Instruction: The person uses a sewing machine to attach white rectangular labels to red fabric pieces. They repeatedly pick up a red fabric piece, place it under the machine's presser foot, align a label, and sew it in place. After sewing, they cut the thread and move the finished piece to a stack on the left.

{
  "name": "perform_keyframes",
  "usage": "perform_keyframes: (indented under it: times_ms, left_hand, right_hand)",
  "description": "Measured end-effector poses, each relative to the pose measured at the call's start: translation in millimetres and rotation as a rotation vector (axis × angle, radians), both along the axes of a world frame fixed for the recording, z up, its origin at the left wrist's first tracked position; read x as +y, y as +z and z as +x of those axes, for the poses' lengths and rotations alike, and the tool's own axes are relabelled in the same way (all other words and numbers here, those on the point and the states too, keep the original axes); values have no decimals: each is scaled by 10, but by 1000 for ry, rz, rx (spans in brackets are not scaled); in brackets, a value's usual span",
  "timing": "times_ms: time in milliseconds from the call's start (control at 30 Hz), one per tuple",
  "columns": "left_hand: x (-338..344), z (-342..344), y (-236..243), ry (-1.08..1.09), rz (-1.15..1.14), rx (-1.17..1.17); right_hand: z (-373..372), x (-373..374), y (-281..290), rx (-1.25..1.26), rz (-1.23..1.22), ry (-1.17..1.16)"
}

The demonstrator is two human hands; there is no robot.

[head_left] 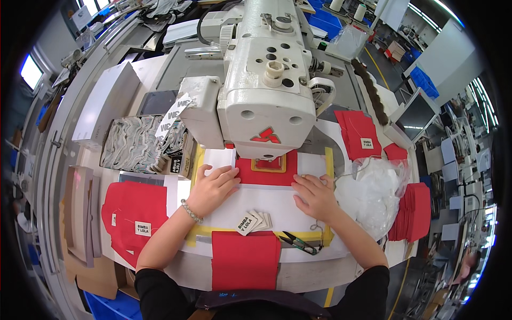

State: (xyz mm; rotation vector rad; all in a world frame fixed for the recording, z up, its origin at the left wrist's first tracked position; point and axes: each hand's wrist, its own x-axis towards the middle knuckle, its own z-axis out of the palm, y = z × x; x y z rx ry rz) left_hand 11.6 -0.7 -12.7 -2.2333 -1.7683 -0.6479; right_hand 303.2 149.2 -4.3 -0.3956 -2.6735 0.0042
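A red fabric piece [266, 177] lies under the head of a large white sewing machine [268, 114], where a small yellowish clamp frame [268, 164] sits over it. Flat at the fabric's left edge rests my left hand [216, 188], fingers stretched out and a beaded bracelet at the wrist. My right hand [316, 196] lies at the right edge, fingers spread, fingertips close to the cloth. Neither hand grips anything. Nearer to me, a few small pale labels [255, 222] are fanned out on the white work surface [221, 213]. Dark thread snips [298, 243] lie to their right.
A red fabric stack [246, 261] lies at the front edge. Labelled red pieces lie at left [140, 210] and right [358, 134]. A box of labels [138, 144] stands left. At right are a clear plastic bag of white material [368, 194], another red stack [410, 213] and a screen [416, 117].
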Motion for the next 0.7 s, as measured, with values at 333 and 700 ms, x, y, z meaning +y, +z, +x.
perform_keyframes:
  times_ms: [333,700]
  left_hand:
    - [-3,25,20,-7,21,44]
    - [-4,32,3,-13,45,69]
  right_hand:
    - [-84,78,88,5,-180,-102]
    - [-144,337,19,-78,-72,-116]
